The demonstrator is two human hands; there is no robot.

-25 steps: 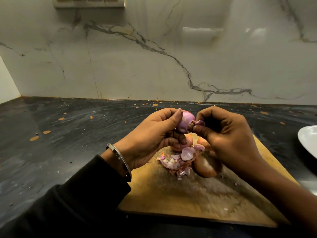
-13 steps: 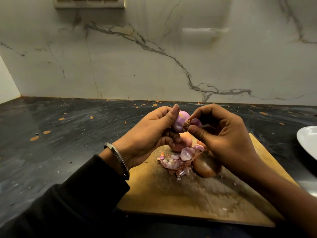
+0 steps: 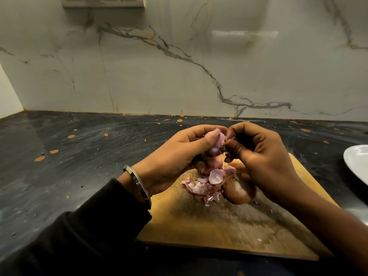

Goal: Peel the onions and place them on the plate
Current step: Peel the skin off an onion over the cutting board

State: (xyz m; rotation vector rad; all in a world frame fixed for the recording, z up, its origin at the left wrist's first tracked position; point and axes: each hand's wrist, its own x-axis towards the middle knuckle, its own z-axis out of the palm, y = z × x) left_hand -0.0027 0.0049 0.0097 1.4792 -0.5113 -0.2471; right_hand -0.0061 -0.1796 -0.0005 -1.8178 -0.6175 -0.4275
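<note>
One small purple onion [image 3: 214,143], mostly peeled, held in the air above the far end of a wooden cutting board [image 3: 209,222]. Wrapped by the curled fingers of the left hand [image 3: 175,156], thumb lying across its front, so only the right side and the lower part stay visible. Root end, brown and dry, turned to the right and sticking out of the grip. Pinched exactly there between thumb and forefinger of the right hand [image 3: 260,156], other fingers curled in. Both hands touching each other around the bulb.

Directly below, on the board, a heap of pink and purple peels [image 3: 207,184]. Just beside the heap, to the right, one unpeeled brown onion [image 3: 239,191], partly under the right wrist. Behind the heap, more onion partly hidden by the hands; how many, cannot tell.

On the left wrist a metal bangle [image 3: 137,181] and a black sleeve [image 3: 89,232]. Around the board, a dark countertop [image 3: 79,156] with orange spots. At the right edge, well apart from the hands, part of a white plate [image 3: 358,166]. Behind everything, a marble wall [image 3: 179,66].
</note>
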